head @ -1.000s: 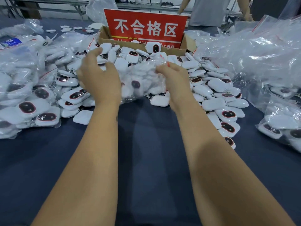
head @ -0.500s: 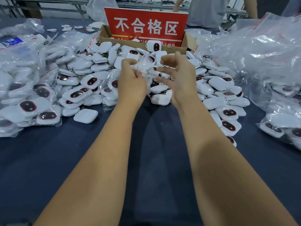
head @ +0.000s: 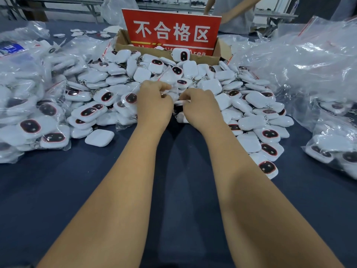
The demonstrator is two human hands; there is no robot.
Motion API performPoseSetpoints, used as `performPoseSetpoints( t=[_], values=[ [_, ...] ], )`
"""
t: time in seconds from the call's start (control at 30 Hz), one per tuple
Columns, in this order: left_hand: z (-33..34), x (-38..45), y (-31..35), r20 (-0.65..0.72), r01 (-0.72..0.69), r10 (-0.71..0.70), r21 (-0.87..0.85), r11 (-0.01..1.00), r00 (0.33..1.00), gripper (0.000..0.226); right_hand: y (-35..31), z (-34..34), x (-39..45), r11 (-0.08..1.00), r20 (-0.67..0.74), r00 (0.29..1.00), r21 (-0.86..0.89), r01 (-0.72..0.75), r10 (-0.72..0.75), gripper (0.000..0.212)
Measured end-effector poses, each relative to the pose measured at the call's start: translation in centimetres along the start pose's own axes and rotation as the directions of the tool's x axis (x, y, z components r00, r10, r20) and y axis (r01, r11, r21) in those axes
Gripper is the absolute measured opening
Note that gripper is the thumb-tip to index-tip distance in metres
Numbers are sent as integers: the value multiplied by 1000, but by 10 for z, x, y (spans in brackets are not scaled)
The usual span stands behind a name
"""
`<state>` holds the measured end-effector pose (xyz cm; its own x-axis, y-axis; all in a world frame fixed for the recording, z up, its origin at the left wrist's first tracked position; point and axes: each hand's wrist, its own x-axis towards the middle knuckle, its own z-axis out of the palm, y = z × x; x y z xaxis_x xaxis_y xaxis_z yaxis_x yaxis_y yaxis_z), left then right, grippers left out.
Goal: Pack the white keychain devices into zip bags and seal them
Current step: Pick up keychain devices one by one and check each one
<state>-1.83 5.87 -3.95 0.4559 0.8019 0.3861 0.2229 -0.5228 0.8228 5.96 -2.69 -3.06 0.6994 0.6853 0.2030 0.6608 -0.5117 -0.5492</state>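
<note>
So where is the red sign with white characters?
In the head view, the red sign stands top centre in the brown cardboard box, behind the device pile.

The devices (head: pixel 249 99) looked like smooth white plastic, faintly glossy, each with a dark shiny oval panel ringed in red; small metal rings showed between them. The bags (head: pixel 301 60) were thin clear plastic film, crinkled and catching glare, some with a red zip strip. The table (head: pixel 81 190) wore matt navy cloth. The box (head: pixel 123 40) was dull brown cardboard, the sign (head: pixel 172 31) smooth matt red board.
</note>
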Motion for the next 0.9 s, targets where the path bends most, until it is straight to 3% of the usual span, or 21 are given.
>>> performPoseSetpoints(
  t=[0.1,0.17,0.27,0.33,0.43,0.57,0.67,0.8,0.9],
  values=[
    [-3,0,1,-72,-8,3,-63,998,997,40,1,4,3,999,-67,997,-26,36,-38,32],
    [-3,1,2,-45,15,-21,-126,992,999,40,0,4,4,998,-140,990,55,33,-25,26],
    [1,0,1,25,-6,8,-58,998,1000,41,-1,3,7,963,-274,960,268,13,63,23],
    [4,0,0,70,-32,33,-16,999,997,38,-2,0,10,862,-309,937,507,18,162,23],
    [6,0,0,94,-66,63,30,997,994,42,-4,-4,10,606,-211,942,795,9,262,21],
    [6,-2,4,71,-65,68,-44,997,995,45,-5,-4,8,324,-26,981,945,-38,191,22],
    [6,0,5,57,9,0,-160,987,998,42,-4,-4,6,271,21,985,960,-67,169,32],
    [7,1,3,73,102,-84,-296,950,994,36,-4,-5,5,255,47,977,962,-100,206,30],
    [7,0,3,102,82,-56,-270,959,993,34,-5,-6,6,266,44,976,959,-100,212,22]
  ],
)
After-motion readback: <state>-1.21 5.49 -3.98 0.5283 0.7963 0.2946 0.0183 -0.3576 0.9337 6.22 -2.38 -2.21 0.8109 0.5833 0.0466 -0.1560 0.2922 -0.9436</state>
